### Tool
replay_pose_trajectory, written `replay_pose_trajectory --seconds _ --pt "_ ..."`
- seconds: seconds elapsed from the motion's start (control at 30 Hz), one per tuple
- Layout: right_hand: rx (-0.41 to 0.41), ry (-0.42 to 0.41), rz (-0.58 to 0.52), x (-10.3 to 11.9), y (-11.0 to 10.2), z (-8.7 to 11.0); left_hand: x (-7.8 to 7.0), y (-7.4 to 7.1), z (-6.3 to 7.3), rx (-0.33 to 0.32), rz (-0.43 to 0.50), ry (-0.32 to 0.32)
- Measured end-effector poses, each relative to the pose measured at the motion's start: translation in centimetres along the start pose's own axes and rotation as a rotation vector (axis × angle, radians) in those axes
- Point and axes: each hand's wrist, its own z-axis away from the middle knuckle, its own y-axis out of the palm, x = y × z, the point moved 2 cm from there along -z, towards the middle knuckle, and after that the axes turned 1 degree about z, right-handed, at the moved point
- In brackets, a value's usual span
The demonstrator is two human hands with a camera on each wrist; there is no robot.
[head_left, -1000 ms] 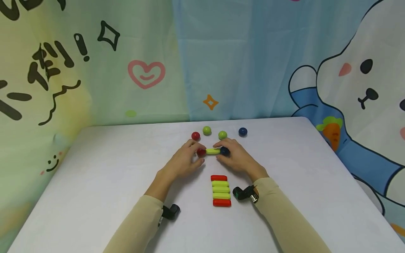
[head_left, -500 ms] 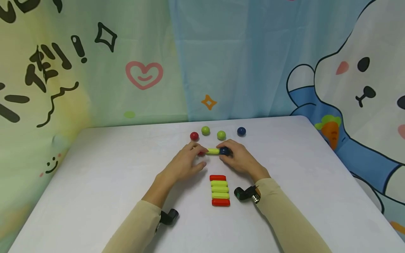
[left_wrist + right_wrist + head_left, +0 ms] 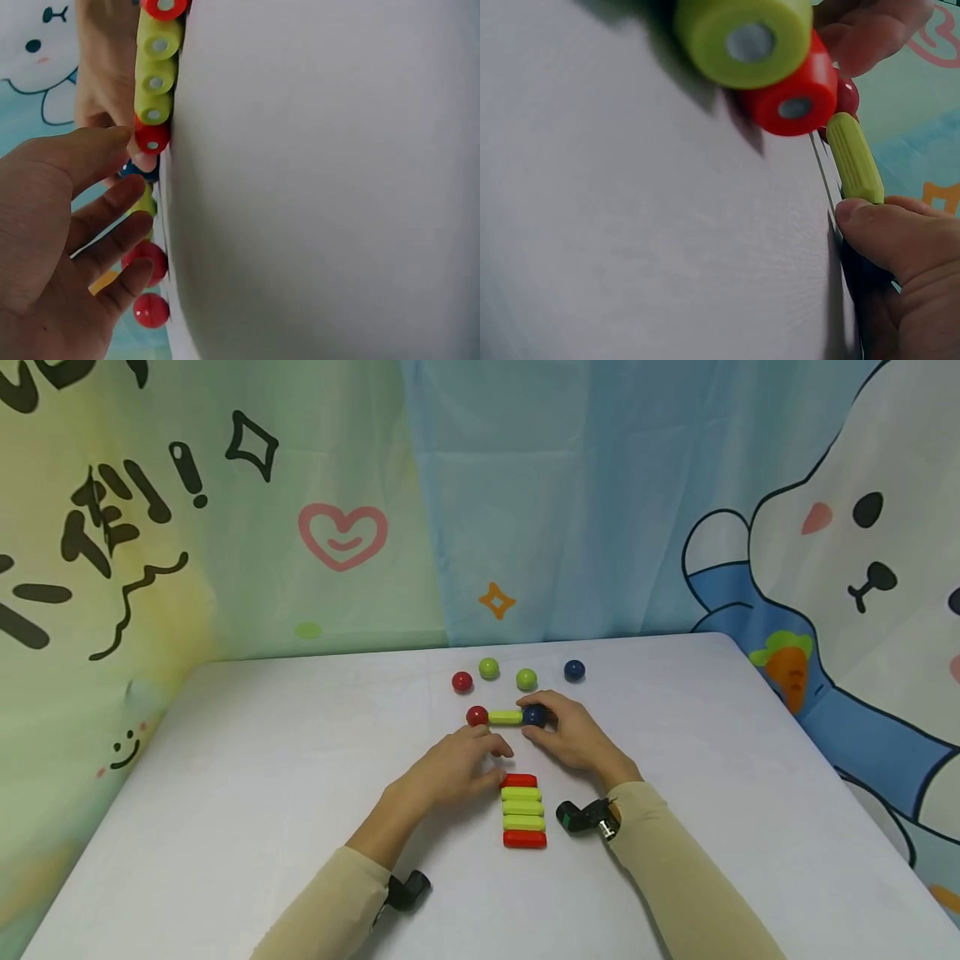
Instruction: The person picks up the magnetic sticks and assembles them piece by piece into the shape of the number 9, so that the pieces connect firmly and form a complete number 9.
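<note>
In the head view, a red ball [image 3: 477, 716], a yellow-green rod [image 3: 505, 717] and a dark blue ball [image 3: 534, 715] form one straight piece. My right hand [image 3: 573, 732] pinches its blue end between thumb and fingers. Below the red end, my left hand [image 3: 456, 766] has its fingers spread and loosely bent, holding nothing. Its thumb tip is right at the left end of the far red rod [image 3: 520, 780], top of a row of rods. In the left wrist view, this red rod [image 3: 152, 138] shows a grey disc in its end, beside the thumb.
Under that red rod lie several yellow-green rods [image 3: 522, 808] and a nearer red rod [image 3: 525, 839]. Toward the back stand a loose red ball [image 3: 462, 682], two green balls [image 3: 527, 679] and a blue ball [image 3: 574, 671]. A printed curtain [image 3: 525, 510] hangs behind the white table [image 3: 247, 777].
My left hand has let go of the red ball and moved down toward the row of rods, uncovering that ball. The right hand stays at the blue ball.
</note>
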Motion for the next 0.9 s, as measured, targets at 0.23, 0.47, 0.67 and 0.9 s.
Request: replay_pose_trajectory --seconds 0.23,0.47,0.67,0.9 --pt "-0.014 0.022 -0.024 -0.1 -0.2 0.2 -0.9 0.3 -0.5 0.033 -0.003 0.034" --pt "-0.011 0.029 -0.046 -0.1 -0.1 0.2 -1.3 0.7 -0.8 0.071 0.004 0.045" --pt "-0.021 0.022 -0.049 0.0 0.0 0.0 -1.4 0.8 -0.8 0.062 0.006 0.069" --pt "-0.019 0.024 -0.074 -0.3 -0.1 0.1 -1.2 1.2 -1.9 0.087 0.026 0.033"
